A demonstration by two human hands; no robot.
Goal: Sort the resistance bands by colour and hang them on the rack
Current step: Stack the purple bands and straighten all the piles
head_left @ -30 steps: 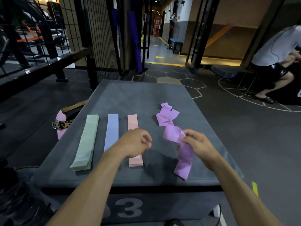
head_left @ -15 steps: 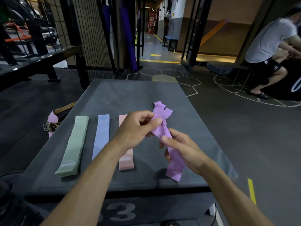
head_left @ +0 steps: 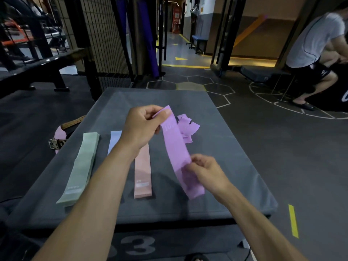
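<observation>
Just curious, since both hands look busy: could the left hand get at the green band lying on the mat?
Probably yes, once it lets go. The green band lies bare on the mat, nothing on it, just outside the left forearm. But the left hand pinches the purple band, which the right hand also holds.

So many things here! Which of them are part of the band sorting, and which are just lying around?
Part of the job:
purple band, pinched by the left hand and the right hand
purple pile
green band
blue band
pink band
grey mat they lie on

Just lying about:
leopard-print belt
blue bench
seated person
</observation>
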